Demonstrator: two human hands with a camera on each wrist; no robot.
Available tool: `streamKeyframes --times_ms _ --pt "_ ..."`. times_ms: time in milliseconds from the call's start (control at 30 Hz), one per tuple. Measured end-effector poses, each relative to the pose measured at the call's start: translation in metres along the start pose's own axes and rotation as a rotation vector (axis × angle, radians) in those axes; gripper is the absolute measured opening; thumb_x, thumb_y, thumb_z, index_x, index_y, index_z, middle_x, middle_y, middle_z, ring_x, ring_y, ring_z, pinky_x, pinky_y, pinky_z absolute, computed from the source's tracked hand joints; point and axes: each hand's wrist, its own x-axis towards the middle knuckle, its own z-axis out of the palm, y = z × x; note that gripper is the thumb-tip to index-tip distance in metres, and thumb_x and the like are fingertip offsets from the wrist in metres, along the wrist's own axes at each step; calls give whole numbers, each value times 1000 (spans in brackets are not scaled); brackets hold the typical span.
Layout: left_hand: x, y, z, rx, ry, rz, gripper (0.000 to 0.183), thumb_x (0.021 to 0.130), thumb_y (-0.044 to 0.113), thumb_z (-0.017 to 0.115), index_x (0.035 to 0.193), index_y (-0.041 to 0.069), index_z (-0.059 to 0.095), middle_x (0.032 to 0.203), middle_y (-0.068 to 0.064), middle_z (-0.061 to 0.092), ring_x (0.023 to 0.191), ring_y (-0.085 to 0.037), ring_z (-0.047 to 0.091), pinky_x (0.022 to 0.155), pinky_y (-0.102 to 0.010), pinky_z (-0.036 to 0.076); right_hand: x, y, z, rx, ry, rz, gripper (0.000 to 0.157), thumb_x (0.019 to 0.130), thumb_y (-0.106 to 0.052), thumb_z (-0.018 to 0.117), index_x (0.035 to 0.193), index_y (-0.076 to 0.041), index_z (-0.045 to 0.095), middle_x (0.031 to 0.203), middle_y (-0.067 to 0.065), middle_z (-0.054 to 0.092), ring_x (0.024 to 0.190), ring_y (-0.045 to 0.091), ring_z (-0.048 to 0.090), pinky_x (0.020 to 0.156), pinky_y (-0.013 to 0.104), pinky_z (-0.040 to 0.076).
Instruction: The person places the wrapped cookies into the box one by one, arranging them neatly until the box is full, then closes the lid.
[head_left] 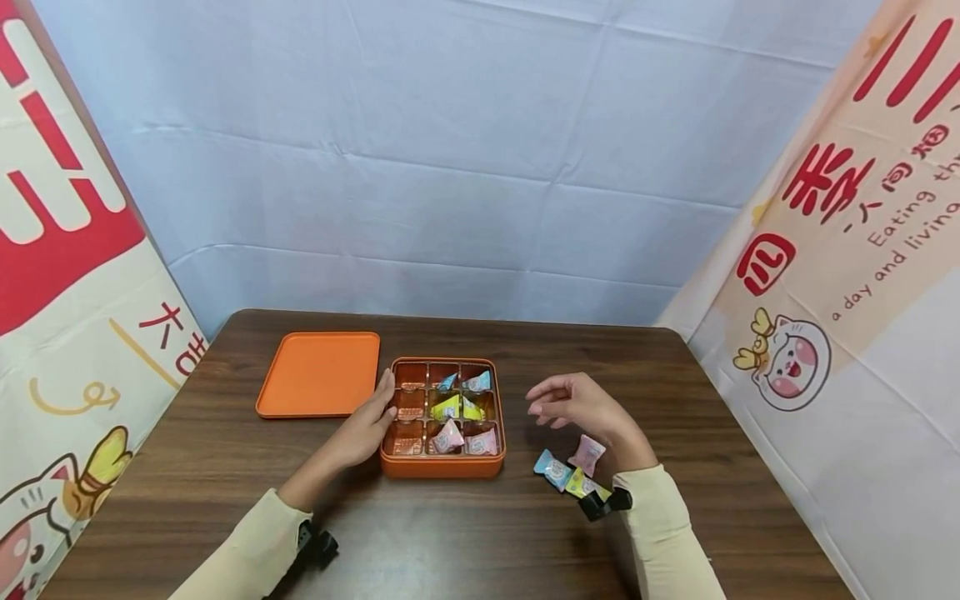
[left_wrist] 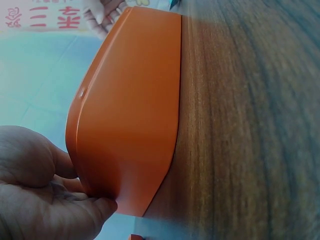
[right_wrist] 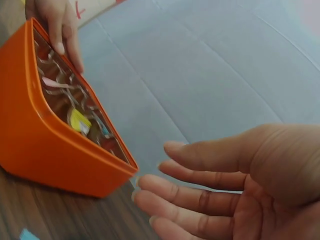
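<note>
box (head_left: pixel 442 468): orange, nine compartments, wrapped candies (head_left: pixel 447 437) in middle and right columns; on table (head_left: pixel 435 537) between your hands
left hand (head_left: pixel 365 430): your fingers press its left side
right hand (head_left: pixel 581 403): hovers, fingers loosely apart
views: left wrist shows you outer walls; head, candies inside

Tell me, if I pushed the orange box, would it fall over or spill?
The orange box probably won't tip easily, since it's low and wide and sits flat on the table. Its sides look smooth, so it may slide and feel a bit slippery. The wrapped candies inside look loose and uncovered, so a hard bump might jiggle them around.
</note>
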Motion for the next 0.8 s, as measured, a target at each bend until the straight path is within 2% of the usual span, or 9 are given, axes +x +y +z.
streamKeyframes --times_ms 133,333,600,800 --pt "0 0 0 0 1 -2 62 110 7 38 160 -4 3 168 -18 -9 155 -33 -2 122 -55 9 -4 1 -9 -27 30 13 26 95 -13 73 116 1 71 103 16 74 93 38 71 79 51 58" --pt "0 0 0 -7 -2 4 62 110 6 38 160 -5 3 168 -19 -9 154 -34 -3 121 -56 9 -9 3 -19 -58 46 11 28 94 -13 74 117 2 70 104 18 74 91 32 72 77 50 58" --pt "-1 2 -1 -2 -14 2 62 110 7 38 160 -4 2 168 -18 -11 154 -35 -3 121 -56 9 -13 11 -31 -105 23 49 23 94 -10 73 113 3 70 99 11 74 90 23 70 76 46 58" --pt "-1 3 -2 -1 -17 -4 63 110 7 38 160 -3 1 168 -15 -12 154 -36 -3 121 -56 9 -17 11 -34 -137 33 74 28 91 -11 76 112 7 69 98 11 73 86 19 68 77 47 57"
